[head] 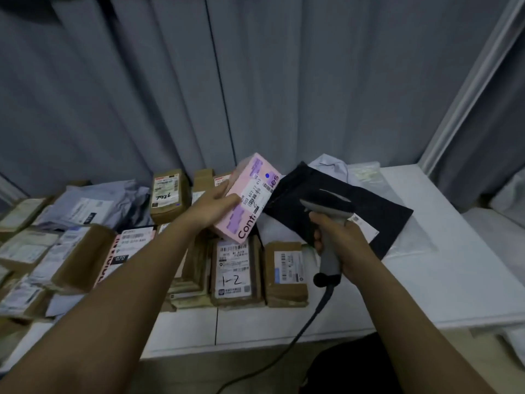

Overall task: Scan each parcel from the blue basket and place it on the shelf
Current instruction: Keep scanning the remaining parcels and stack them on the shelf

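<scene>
Here, the left hand (211,207) grips a pink rectangular cardboard parcel (250,194) at the centre of the frame, thumb on its upper face and fingers curled round its left edge. The parcel is held above the white shelf surface (443,251), tilted, with its white barcode label (257,194) facing up toward the camera. The right hand (341,240) is closed round the handle of a grey handheld barcode scanner (329,220), right of centre. The scanner head points toward the upper left, at the parcel label, and sits just beside the parcel without touching it. A dark cable (306,325) runs from the base of the handle toward the lower centre of the frame. Below and left of the held parcel, brown cardboard parcels (235,268) with white labels lie packed together on the shelf. A black flat plastic mailer (369,211) lies behind the scanner. Grey poly mailers (93,203) lie at the left. A grey curtain (255,81) fills the upper frame.
</scene>
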The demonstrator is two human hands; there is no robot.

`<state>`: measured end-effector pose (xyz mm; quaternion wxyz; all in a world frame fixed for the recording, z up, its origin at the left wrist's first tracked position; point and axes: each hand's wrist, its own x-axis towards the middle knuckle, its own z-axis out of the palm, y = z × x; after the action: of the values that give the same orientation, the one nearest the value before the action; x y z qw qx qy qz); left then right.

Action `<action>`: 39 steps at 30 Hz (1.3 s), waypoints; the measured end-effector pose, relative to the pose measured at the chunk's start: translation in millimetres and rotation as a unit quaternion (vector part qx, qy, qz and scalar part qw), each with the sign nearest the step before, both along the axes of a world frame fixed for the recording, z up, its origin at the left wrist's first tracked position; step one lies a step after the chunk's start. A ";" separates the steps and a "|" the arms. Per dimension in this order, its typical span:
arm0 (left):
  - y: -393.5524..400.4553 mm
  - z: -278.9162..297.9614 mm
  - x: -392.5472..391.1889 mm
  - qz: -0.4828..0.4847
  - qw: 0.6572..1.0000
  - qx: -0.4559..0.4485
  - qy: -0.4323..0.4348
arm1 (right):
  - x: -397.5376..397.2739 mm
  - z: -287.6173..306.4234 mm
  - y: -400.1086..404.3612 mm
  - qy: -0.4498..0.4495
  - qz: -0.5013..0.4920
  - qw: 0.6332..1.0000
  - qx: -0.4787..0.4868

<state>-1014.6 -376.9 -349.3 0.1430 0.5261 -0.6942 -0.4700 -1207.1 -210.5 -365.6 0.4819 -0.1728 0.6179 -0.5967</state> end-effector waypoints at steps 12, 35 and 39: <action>-73.6 -39.0 -36.8 -0.221 0.934 -0.036 -0.279 | -3.6 -8.8 -24.6 -0.029 0.043 0.998 0.022; 89.9 1.6 100.5 0.021 0.985 -0.169 0.031 | 101.3 1.1 -18.1 -0.043 0.140 0.989 0.014; 139.7 16.8 190.1 0.116 0.974 -0.174 0.085 | 165.1 3.4 -6.1 -0.015 0.186 0.982 -0.018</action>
<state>-824.5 -237.2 -332.4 0.3441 0.5284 -0.6849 -0.3651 -1042.1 -216.6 -362.2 0.5906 -0.2845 0.5569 -0.5100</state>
